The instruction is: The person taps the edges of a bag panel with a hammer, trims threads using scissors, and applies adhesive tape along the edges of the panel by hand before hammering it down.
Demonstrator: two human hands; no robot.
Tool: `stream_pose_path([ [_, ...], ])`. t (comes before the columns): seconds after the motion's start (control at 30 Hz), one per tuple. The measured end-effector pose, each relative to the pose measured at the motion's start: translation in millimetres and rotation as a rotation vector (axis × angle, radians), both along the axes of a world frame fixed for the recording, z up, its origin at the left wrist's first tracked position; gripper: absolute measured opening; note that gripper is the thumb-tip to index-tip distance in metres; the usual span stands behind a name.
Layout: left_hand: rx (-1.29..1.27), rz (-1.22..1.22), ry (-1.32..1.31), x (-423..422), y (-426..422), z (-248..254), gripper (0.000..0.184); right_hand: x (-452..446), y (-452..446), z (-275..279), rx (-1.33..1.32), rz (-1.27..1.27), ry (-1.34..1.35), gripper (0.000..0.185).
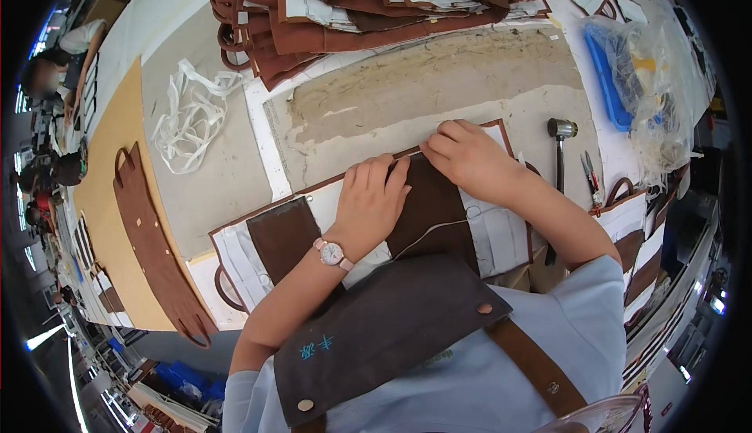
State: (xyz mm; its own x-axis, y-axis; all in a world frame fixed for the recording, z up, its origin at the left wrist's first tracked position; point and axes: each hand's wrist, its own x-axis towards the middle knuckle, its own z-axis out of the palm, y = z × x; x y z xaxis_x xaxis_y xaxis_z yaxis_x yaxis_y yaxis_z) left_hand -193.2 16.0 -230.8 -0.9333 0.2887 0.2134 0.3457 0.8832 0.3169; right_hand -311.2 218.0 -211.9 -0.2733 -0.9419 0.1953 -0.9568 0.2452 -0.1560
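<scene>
Two bare hands rest on a flat bag piece (427,198), which lies at the near edge of the bench (243,151), close to the person. It has brown and white parts and a thin brown rim. The left hand (364,206) lies over the middle, with the fingertips at the far rim and a small gap between two fingers. The right hand (470,163) is just beside it, to the right. Its fingers are bent and close together, with the tips on the same rim. I cannot tell if either hand pinches the rim. Most of the bag piece is under or nearer the person than the fingers. A thin white string (435,228) lies on its brown part.

To the right are a hammer (560,151) and a small tool with red on it (591,174). A big pile of brown pieces (313,29) is at the far edge. White strips (192,123) lie in a tangle to the left.
</scene>
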Motion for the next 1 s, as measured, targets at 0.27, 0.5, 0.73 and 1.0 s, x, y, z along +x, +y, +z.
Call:
stream_pose_path([
  [0.27, -0.147, 0.059, 0.040, 4, -5, 4, 0.050, -2, 4, -5, -0.074, -0.005, -0.029, 0.031],
  [0.5, -0.021, -0.038, 0.037, 4, 9, 3, 0.060, -8, 0, -11, -0.140, -0.130, -0.295, 0.032],
  [0.73, -0.052, -0.007, 0.010, -1, 14, 2, 0.059, -19, 3, -13, -0.175, -0.202, -0.460, 0.017],
  [1.0, -0.040, 0.030, -0.010, -4, 17, 0, 0.058, -7, -10, -22, -0.191, -0.334, -0.374, 0.015],
])
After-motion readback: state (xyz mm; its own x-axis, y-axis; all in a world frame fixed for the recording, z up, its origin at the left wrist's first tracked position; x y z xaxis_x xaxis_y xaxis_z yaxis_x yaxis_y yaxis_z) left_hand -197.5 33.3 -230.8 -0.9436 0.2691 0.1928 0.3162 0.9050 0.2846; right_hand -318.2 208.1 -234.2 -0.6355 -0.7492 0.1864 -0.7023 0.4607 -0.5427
